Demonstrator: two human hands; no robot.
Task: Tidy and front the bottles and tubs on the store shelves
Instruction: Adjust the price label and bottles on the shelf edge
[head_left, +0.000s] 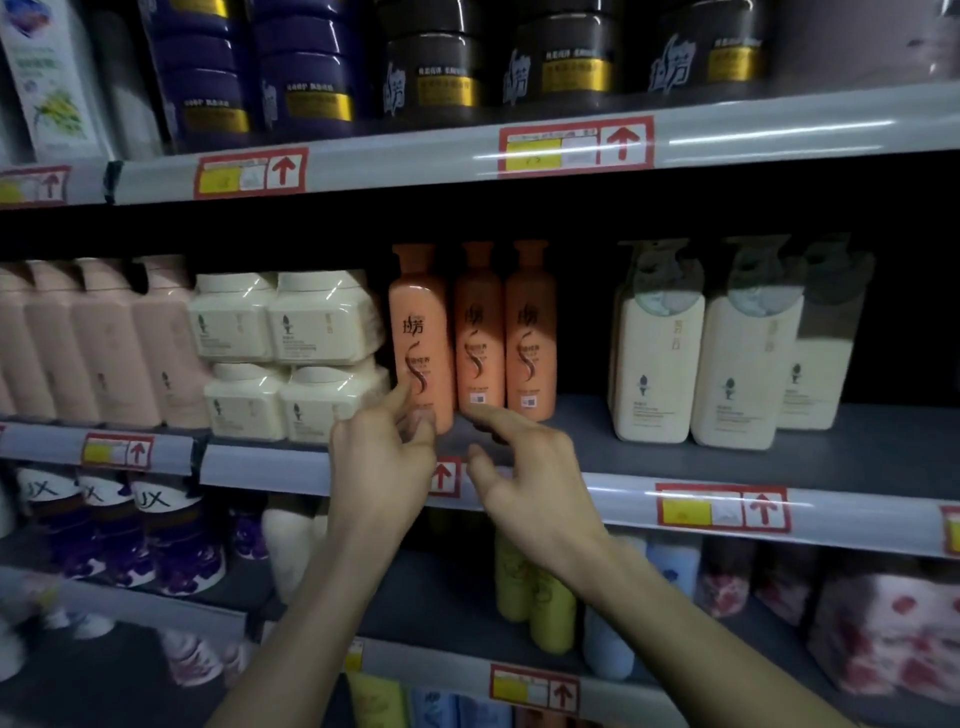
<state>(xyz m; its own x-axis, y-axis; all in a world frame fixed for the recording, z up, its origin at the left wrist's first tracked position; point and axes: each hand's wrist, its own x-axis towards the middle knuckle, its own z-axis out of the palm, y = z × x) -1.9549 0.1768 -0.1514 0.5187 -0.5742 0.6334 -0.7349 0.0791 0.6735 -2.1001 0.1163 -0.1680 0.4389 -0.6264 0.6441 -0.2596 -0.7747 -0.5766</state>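
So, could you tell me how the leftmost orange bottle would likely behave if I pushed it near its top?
The leftmost orange bottle is tall and slim, so a high push would probably tip it. Its smooth plastic may be slippery; pushing low, near the left hand, seems steadier.

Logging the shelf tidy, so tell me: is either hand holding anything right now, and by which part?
The left hand has its grip on the leftmost orange bottle, pinching it near the base. The right hand hovers open, holding nothing.
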